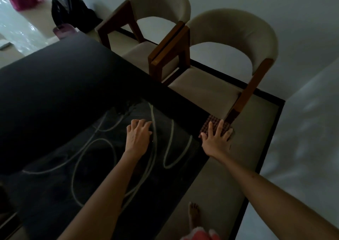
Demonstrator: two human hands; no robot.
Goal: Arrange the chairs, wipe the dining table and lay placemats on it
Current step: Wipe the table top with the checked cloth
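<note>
The dark dining table (60,96) fills the left and centre, its top marked with pale looping streaks. My left hand (138,135) rests on the tabletop with fingers lightly curled, holding nothing. At the table's right corner lies a dark checked cloth (211,124). My right hand (216,139) presses flat on it with fingers spread. Two beige cushioned chairs with brown wooden arms stand along the far side: the near chair (220,56) and the far chair (156,17), both pushed close to the table edge.
A white wall runs behind the chairs and down the right side. Dark bags (73,14) and a purple item sit on the floor at the top left. My bare foot (194,216) stands on the beige, dark-bordered floor beside the table.
</note>
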